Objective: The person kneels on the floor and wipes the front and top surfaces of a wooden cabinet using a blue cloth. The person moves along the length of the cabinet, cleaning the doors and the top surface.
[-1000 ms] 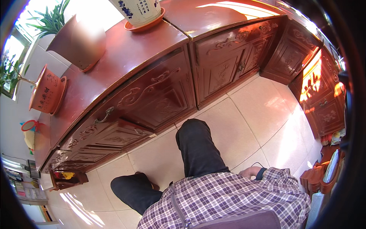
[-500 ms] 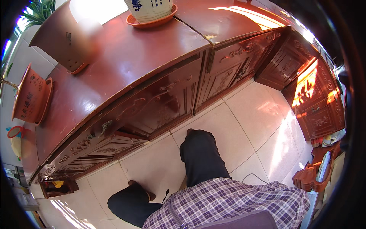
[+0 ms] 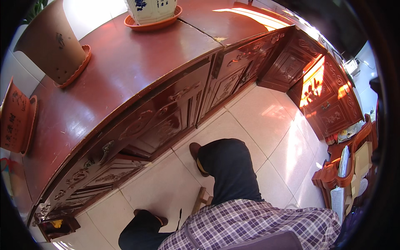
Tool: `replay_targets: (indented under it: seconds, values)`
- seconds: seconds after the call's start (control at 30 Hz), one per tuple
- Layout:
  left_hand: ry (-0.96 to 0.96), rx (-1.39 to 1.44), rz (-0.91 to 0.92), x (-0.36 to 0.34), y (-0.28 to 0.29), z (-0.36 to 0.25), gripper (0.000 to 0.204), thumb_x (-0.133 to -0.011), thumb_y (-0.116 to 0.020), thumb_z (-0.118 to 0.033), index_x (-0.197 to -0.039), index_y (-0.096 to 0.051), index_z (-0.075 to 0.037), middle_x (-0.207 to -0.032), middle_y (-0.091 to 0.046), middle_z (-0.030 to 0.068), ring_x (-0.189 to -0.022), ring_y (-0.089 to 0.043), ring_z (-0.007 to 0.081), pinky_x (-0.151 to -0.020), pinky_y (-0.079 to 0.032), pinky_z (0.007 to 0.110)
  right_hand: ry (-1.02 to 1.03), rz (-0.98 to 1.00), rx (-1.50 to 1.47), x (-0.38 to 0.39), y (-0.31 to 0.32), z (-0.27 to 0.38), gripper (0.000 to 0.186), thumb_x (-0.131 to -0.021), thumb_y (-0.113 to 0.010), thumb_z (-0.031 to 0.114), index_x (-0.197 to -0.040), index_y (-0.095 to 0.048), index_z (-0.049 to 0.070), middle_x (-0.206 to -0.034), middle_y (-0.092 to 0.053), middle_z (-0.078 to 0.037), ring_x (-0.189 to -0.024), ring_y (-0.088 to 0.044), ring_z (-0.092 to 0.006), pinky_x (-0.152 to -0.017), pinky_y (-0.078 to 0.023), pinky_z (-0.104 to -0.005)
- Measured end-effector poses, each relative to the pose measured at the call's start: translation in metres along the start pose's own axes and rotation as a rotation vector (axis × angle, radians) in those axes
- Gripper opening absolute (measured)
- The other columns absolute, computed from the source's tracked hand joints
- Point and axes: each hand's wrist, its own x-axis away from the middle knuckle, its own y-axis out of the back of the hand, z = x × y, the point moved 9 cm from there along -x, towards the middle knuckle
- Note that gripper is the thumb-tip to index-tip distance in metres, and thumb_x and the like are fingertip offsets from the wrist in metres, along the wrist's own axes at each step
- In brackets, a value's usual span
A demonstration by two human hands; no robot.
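Note:
Neither my left hand nor my right hand shows in the head view. A long reddish-brown wooden cabinet (image 3: 125,71) with carved doors curves across in front of me, and one lower door (image 3: 137,154) seems to stand ajar. On its top are a white flowerpot (image 3: 151,10) with blue markings on an orange saucer (image 3: 154,26), a large brown flowerpot (image 3: 54,41) on a scalloped saucer (image 3: 83,66), and an orange-brown pot (image 3: 12,118) at the left edge. My checked shirt (image 3: 250,225) and dark trouser legs (image 3: 231,166) fill the lower middle.
Light floor tiles (image 3: 233,125) lie between me and the cabinet. A wooden stool leg (image 3: 199,200) shows beside my knee. At right stand another carved cabinet (image 3: 329,104) and a wooden seat (image 3: 354,154) with papers and cardboard. A small wooden box (image 3: 58,229) sits at lower left.
The view has shifted: the cabinet and pots sit further left. A blurred patch beside the large brown pot is gone. More of my shoe and the stool leg now shows.

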Motion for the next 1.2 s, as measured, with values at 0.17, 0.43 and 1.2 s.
replay_targets:
  seconds: [0.17, 0.43, 1.2]
  values:
    - [-0.002, 0.039, 0.02, 0.015, 0.016, 0.012, 0.009, -0.088, -0.068, -0.004, -0.094, -0.072, 0.003, -0.093, -0.073, 0.0127, -0.083, -0.067, 0.0198, -0.074, -0.054, 0.031, -0.001, -0.005, 0.028, -0.005, 0.001, -0.005, 0.051, -0.086, -0.074, 0.044, -0.11, -0.069, 0.0, -0.108, -0.072, -0.013, -0.091, -0.069, -0.0253, -0.081, -0.055, -0.0424]
    - [0.008, 0.041, 0.241, 0.182, 0.118, 0.06, 0.008, -0.087, -0.069, -0.002, -0.093, -0.071, 0.003, -0.095, -0.073, 0.0137, -0.083, -0.067, 0.0203, -0.073, -0.054, 0.031, -0.039, 0.013, 0.142, -0.041, 0.036, -0.033, 0.053, -0.083, -0.077, 0.047, -0.102, -0.072, -0.002, -0.102, -0.073, -0.014, -0.084, -0.07, -0.0252, -0.074, -0.058, -0.0432]
    - [-1.569, -0.997, -0.593, 0.533, 0.084, -0.565, 0.068, -0.084, -0.072, -0.02, -0.143, -0.048, 0.003, -0.145, -0.051, 0.021, -0.136, -0.049, 0.0329, -0.113, -0.039, 0.043, 1.361, -1.186, -1.008, 0.128, 0.396, 0.226, 0.038, -0.079, -0.073, 0.007, -0.115, -0.066, -0.003, -0.103, -0.071, -0.007, -0.091, -0.069, -0.0176, -0.085, -0.054, -0.0329]
